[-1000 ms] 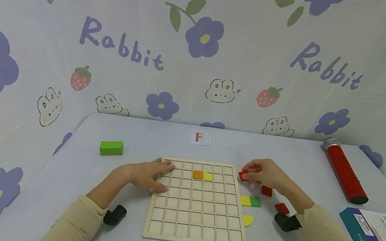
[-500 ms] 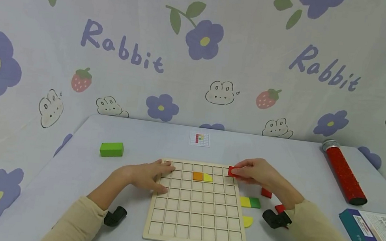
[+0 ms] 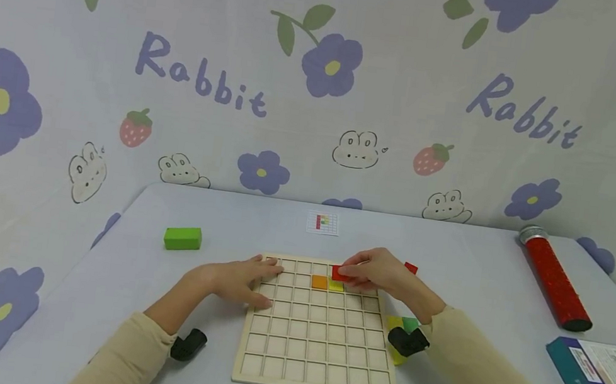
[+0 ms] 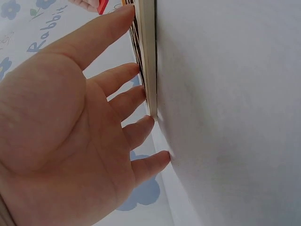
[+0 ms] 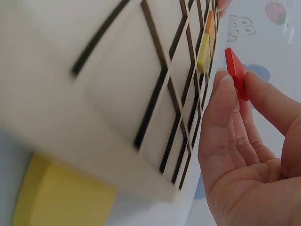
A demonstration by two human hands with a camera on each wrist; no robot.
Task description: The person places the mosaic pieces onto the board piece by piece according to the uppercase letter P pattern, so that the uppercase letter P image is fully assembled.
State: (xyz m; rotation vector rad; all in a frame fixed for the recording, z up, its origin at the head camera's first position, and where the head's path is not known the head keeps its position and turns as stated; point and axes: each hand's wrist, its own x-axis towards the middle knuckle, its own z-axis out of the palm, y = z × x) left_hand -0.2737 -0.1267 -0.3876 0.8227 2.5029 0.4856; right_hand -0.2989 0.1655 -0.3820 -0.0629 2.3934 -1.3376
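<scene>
Red square tile (image 3: 340,273) pinched at its edge between the thumb and fingertips of the right hand (image 3: 384,275), held above the far rows of the wooden grid board (image 3: 316,370), just above the orange tile (image 3: 320,282) and the yellow tile (image 3: 336,285) that sit side by side in neighbouring cells; the right wrist view shows the red tile (image 5: 236,73) edge-on, clear of the board surface, with the remaining fingers loosely curved beneath it; left hand (image 3: 243,280) laid flat on the left edge of the board, fingers straight and slightly spread, fingertips touching the frame and the nearest cells; the left wrist view confirms the fingers (image 4: 117,77) resting along the board's side rim, holding nothing; green block (image 3: 182,238) lying on the tabletop (image 3: 449,252) towards its far left corner, well apart from the board; small pattern card (image 3: 323,223) near the far edge, beyond the board; another red tile (image 3: 411,268) on the tabletop just behind the right hand; yellow and green pieces (image 3: 402,324) beside the board's right edge, partly hidden by the right forearm; red tube (image 3: 553,283) with a silver cap lying near the right edge; printed box (image 3: 600,383) at the near right corner.
</scene>
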